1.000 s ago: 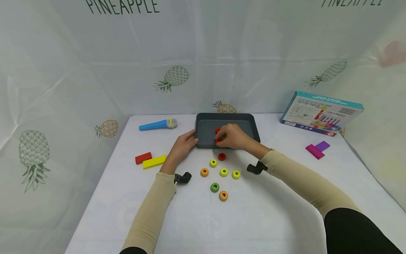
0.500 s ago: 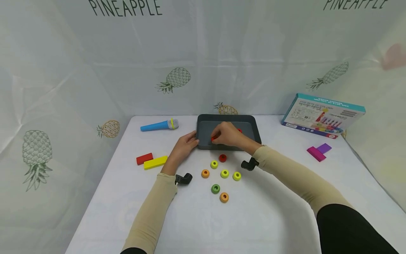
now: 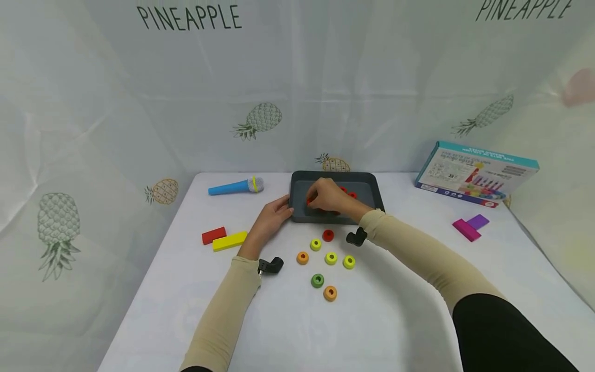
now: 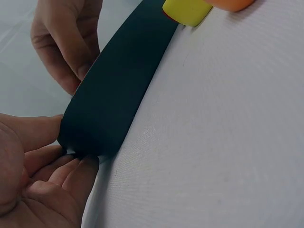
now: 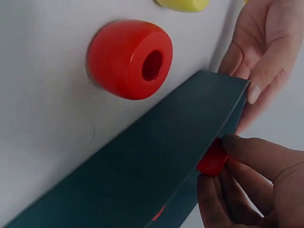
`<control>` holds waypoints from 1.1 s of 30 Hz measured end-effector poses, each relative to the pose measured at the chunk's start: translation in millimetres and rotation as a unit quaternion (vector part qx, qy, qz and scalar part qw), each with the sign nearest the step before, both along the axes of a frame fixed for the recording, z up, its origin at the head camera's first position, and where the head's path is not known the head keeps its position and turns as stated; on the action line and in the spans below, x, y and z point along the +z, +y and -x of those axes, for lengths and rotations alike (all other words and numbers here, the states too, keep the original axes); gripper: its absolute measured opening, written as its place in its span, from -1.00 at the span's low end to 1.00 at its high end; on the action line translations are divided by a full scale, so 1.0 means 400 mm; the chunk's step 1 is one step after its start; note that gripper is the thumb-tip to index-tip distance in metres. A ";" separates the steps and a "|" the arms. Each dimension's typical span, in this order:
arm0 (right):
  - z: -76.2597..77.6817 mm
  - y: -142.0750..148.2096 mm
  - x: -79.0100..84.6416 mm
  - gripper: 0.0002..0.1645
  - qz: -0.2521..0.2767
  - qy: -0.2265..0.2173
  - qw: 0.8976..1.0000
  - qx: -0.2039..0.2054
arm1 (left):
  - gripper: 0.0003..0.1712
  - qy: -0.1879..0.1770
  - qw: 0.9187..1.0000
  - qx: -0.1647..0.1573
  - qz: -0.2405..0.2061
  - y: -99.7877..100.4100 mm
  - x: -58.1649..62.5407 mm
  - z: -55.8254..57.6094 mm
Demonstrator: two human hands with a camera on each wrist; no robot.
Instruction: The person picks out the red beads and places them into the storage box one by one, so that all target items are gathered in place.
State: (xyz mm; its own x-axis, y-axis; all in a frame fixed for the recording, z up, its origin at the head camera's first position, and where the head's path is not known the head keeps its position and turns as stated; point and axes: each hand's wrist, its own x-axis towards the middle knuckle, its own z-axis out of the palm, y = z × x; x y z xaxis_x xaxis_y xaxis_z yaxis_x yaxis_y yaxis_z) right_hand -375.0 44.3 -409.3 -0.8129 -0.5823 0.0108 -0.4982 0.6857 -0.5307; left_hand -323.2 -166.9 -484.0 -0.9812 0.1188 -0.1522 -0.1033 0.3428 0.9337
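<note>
A dark grey tray (image 3: 321,219) lies near the back of the table. My left hand (image 3: 269,219) grips its front left corner, thumb at the rim and fingers curled against the outside, as the left wrist view shows. Inside the tray my right hand (image 3: 331,196) pinches a red bead (image 5: 213,159) between thumb and fingers, close to the tray's left end. More red beads (image 3: 353,195) lie in the tray to the right of this hand, partly hidden behind it. One further red bead (image 3: 328,235) sits on the table just in front of the tray.
Several yellow beads (image 3: 331,258), orange beads (image 3: 330,293) and a green bead (image 3: 317,280) are scattered before the tray. To the left lie a toy microphone (image 3: 236,186), a red block (image 3: 214,235) and a yellow block (image 3: 230,241). Magenta and purple blocks (image 3: 466,230) and a box (image 3: 476,174) are right.
My right hand has moved left inside the tray with the red bead, uncovering other red beads to its right. The left hand keeps its place at the tray's corner.
</note>
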 end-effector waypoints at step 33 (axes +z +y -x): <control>0.032 -0.044 -0.054 -0.71 -0.035 -0.009 0.999 -0.011 | -0.33 0.006 1.000 0.005 -0.004 0.001 0.003 -0.004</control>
State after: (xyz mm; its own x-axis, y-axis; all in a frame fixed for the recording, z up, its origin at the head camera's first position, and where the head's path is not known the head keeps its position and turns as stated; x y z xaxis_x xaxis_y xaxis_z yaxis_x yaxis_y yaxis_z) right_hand -387.8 26.7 -430.8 -0.8249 -0.5636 -0.0439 -0.4738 0.7316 -0.4901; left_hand -321.5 -166.6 -482.6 -0.9841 0.1101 -0.1392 -0.0952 0.3344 0.9376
